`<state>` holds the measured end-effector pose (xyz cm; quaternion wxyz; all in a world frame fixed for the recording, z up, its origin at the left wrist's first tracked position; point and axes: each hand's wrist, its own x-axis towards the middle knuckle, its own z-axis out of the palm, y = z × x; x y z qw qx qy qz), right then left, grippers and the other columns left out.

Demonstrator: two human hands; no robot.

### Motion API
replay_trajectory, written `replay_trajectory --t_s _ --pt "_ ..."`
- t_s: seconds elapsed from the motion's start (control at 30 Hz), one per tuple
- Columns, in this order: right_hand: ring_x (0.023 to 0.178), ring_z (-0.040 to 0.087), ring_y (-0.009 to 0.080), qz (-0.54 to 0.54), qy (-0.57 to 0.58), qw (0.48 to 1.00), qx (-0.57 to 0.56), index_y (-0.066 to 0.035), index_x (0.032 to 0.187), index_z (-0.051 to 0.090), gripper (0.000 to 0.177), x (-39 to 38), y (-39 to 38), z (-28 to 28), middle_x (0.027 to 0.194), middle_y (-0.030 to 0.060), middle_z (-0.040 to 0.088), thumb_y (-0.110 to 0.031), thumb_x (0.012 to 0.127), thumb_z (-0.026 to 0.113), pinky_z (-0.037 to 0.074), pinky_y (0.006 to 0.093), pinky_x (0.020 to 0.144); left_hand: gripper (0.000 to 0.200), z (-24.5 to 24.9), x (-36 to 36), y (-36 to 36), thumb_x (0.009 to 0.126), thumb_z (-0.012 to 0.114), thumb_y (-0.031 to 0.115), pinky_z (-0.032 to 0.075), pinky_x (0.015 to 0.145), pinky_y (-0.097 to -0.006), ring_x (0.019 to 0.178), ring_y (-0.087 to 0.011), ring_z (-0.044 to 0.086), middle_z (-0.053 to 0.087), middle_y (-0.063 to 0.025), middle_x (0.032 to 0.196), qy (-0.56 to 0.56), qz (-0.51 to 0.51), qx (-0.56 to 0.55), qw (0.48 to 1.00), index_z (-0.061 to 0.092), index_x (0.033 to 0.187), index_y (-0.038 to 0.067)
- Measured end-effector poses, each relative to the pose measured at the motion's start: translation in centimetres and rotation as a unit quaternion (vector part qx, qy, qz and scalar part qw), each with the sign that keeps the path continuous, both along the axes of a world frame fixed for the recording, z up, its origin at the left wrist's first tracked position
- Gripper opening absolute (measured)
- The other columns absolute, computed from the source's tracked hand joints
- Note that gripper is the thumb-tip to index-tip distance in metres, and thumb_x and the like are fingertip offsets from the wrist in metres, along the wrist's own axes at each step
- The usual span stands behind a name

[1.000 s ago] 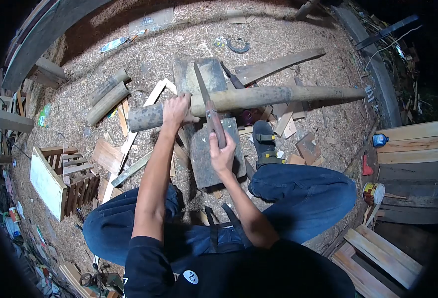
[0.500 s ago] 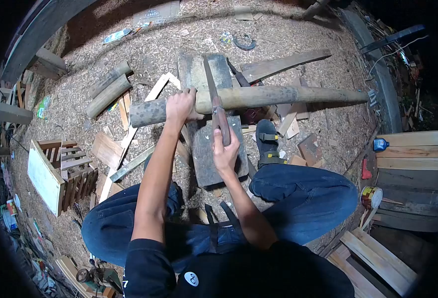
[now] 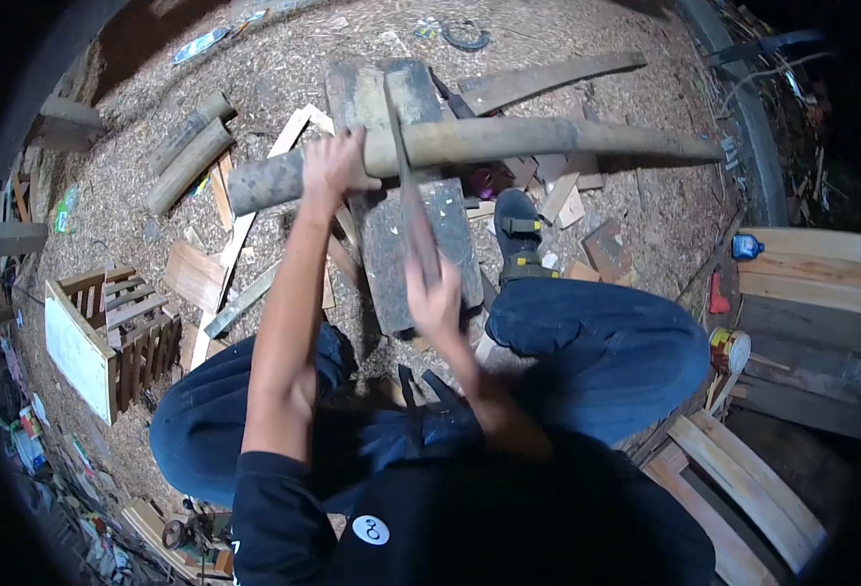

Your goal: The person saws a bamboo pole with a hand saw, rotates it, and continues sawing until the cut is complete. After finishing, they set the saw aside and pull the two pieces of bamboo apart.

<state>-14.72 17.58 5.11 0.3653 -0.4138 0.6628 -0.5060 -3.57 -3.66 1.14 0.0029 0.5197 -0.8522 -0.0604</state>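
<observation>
A thick bamboo pole (image 3: 509, 140) lies crosswise over a worn wooden block (image 3: 416, 283). My left hand (image 3: 333, 164) is closed over the pole left of the block's middle, pressing on it. In my right hand (image 3: 437, 308), fingers wrapped round the wooden handle, is a saw (image 3: 398, 137) with a long, tapering blade. The blade lies across the pole just right of my left hand, its tip pointing away from me. Motion smears the handle and right hand, and the saw's teeth cannot be made out.
Two short bamboo pieces (image 3: 191, 161) lie at left, above a slatted wooden crate (image 3: 108, 332). A long board (image 3: 557, 80) rests behind the pole. Wood scraps (image 3: 196, 273) litter the shavings-covered ground. My sandalled foot (image 3: 520, 230) is beside the block; a tin can (image 3: 730, 350) stands at right.
My right hand has drawn the saw back toward me along its length, across the pole. My left hand keeps its hold on the pole. The whole view has shifted slightly.
</observation>
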Motion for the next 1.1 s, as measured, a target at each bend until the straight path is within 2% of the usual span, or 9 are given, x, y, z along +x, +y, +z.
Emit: replay_trajectory --t_s 0.07,0.17,0.27,0.3,0.5,0.7,0.8,0.87,1.1 --pt "0.053 0.053 0.0201 -0.056 0.024 0.997 -0.048 0.003 0.086 0.061 0.02 1.2 5.2 0.6 0.06 0.0149 0.054 -0.016 0.089 0.059 0.043 0.0359 0.054 0.079 0.9 0.0 -2.9 0.05 0.084 0.055 0.055 0.071 -0.0432 0.083 -0.0332 0.069 0.07 -0.0176 0.086 -0.009 -0.016 0.081 0.997 0.06 0.109 0.007" --pt "0.058 0.052 0.0087 0.0 -0.022 0.998 0.058 0.005 0.093 0.062 0.023 -0.7 5.6 3.5 0.064 0.0039 0.055 -0.018 0.093 0.06 0.04 0.0294 0.052 0.079 -1.2 0.9 -2.6 0.049 0.084 0.055 0.055 0.066 -0.0441 0.075 -0.0349 0.069 0.069 -0.0168 0.083 0.029 -0.025 0.022 0.999 0.057 0.106 0.006" --pt "0.06 0.052 0.0076 -0.005 0.004 0.999 0.046 0.005 0.097 0.062 0.024 -1.0 5.9 6.7 0.065 0.0037 0.056 -0.019 0.093 0.061 0.041 0.0276 0.053 0.081 -0.9 0.5 -1.1 0.049 0.086 0.053 0.055 0.066 -0.0437 0.076 -0.0341 0.069 0.069 -0.0154 0.084 0.015 -0.009 0.02 1.0 0.055 0.107 0.007" --pt "0.058 0.055 0.015 -0.033 -0.042 0.997 0.053 0.004 0.097 0.063 0.022 -0.7 5.8 7.6 0.064 0.0134 0.057 -0.017 0.091 0.061 0.046 0.0332 0.057 0.082 -0.7 0.4 -0.8 0.048 0.087 0.051 0.056 0.067 -0.0435 0.079 -0.0331 0.069 0.069 -0.0146 0.086 0.012 -0.008 0.005 1.0 0.054 0.109 0.007" --pt "0.057 0.054 0.0147 -0.035 0.007 0.999 -0.022 0.004 0.09 0.061 0.025 -1.0 6.8 7.0 0.062 0.0115 0.056 -0.021 0.093 0.063 0.044 0.0332 0.055 0.079 -0.1 0.2 1.5 0.049 0.089 0.045 0.051 0.083 -0.0436 0.091 -0.0316 0.067 0.066 -0.0117 0.098 0.023 0.002 -0.057 0.998 0.054 0.11 0.008" --pt "0.056 0.048 0.0101 0.024 -0.019 0.999 0.01 0.004 0.088 0.06 0.023 -1.4 8.7 1.2 0.06 0.0075 0.052 -0.019 0.091 0.061 0.04 0.0317 0.051 0.091 -1.8 0.8 0.3 0.045 0.084 0.062 0.05 0.084 -0.0452 0.096 -0.0296 0.067 0.066 -0.0113 0.099 0.042 -0.018 -0.078 0.996 0.052 0.112 0.008" --pt "0.059 0.053 0.0122 0.01 -0.035 0.997 0.063 0.005 0.093 0.061 0.024 -2.7 6.8 7.3 0.063 0.0092 0.056 -0.019 0.092 0.061 0.044 0.0319 0.055 0.092 0.7 0.7 -1.3 0.046 0.084 0.06 0.053 0.077 -0.0462 0.086 -0.0329 0.069 0.067 -0.0131 0.098 -0.023 0.006 0.104 0.994 0.051 0.115 0.009" --pt "0.061 0.057 0.0154 -0.003 -0.022 0.998 0.059 0.005 0.097 0.063 0.025 -2.1 6.5 11.5 0.068 0.0113 0.06 -0.019 0.092 0.061 0.046 0.0324 0.059 0.093 -0.5 0.8 0.4 0.047 0.086 0.058 0.055 0.072 -0.0455 0.077 -0.0353 0.069 0.067 -0.0144 0.098 -0.019 -0.02 0.064 0.998 0.049 0.117 0.009" --pt "0.06 0.056 0.0165 -0.018 0.031 0.999 0.032 0.003 0.085 0.06 0.024 -1.9 8.5 11.7 0.066 0.0101 0.058 -0.019 0.092 0.062 0.045 0.0326 0.059 0.089 0.1 0.6 3.5 0.046 0.088 0.045 0.05 0.088 -0.04 0.104 -0.0269 0.061 0.062 -0.0078 0.106 0.032 -0.005 -0.093 0.995 0.055 0.121 0.01"
